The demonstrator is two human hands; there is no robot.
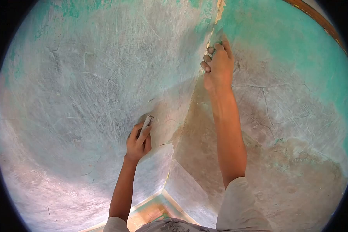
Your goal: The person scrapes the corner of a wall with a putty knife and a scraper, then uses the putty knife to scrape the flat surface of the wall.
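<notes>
Against the worn grey wall on the left, my left hand (139, 143) is closed round a short light rod-like handle (147, 121), whose end sticks up past the fingers. Higher up, my right hand (219, 60) is raised to the wall corner (188, 112), its fingers curled round a thin scraper-like tool (220, 34). Only a small part of that tool shows above the fingers, near the pale yellow chipped strip (219, 12) of the corner.
Green paint (274, 34) covers the upper right wall, with cracked, bare brownish plaster (297, 170) below it. A brown curved edge (317, 17) runs along the top right. At the bottom lies a light-bordered floor area (152, 208) beside my body.
</notes>
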